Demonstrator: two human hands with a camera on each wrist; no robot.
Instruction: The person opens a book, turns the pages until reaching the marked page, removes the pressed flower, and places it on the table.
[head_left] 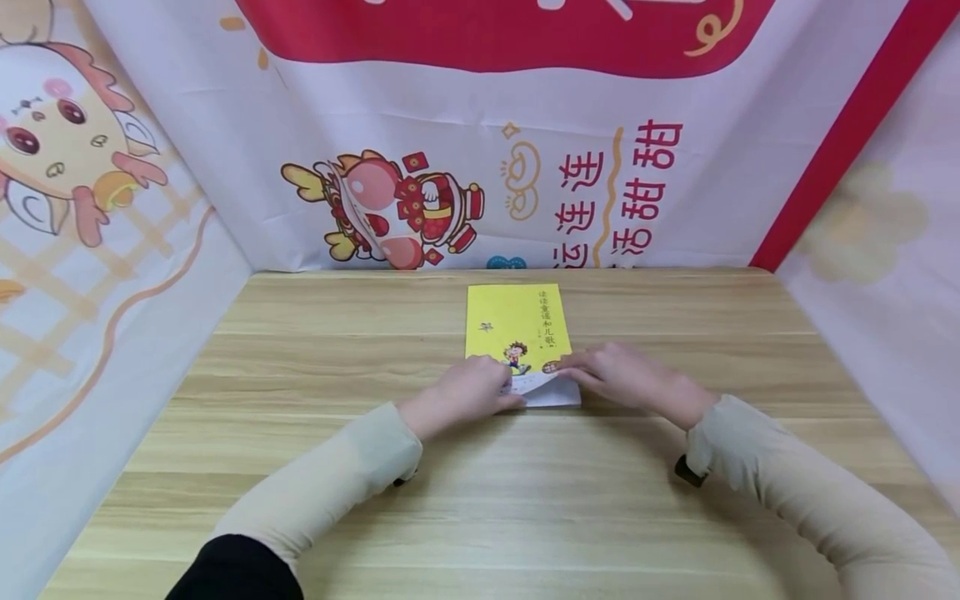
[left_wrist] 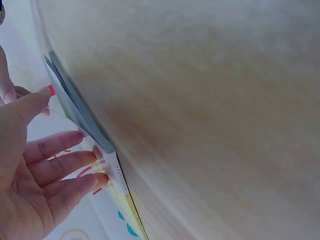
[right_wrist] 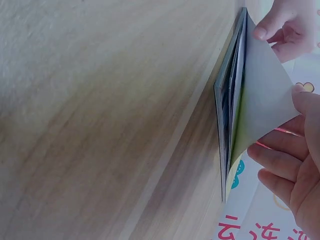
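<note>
Nearest are two pale sleeves [head_left: 322, 475], with a small dark object [head_left: 690, 471] under the right cuff, over the bare wood of the table [head_left: 450, 517]. The left hand [head_left: 472, 387] is at the book's near left side: thumb and forefinger look to pinch the cover's bottom edge, while the other fingers spread apart beside the spine [left_wrist: 120, 172]. The right hand [head_left: 622, 371] clamps the cover's near right corner between thumb and fingers, holding it up.

The book [head_left: 517, 312] lies flat on the table between the hands and beyond them, its yellow cover [right_wrist: 272, 75] curled up at the near end — white inside — over the pages [right_wrist: 232, 80]. It is thin and likely light; the cover looks like soft, bendy card, perhaps a little slick, and could crease or tear if pulled hard. The free corner away from the spine seems the best place to hold — a gentle pinch should do — with a steadying touch near the spine.

Farthest, a printed cloth [head_left: 450, 100] hangs behind the table.
</note>
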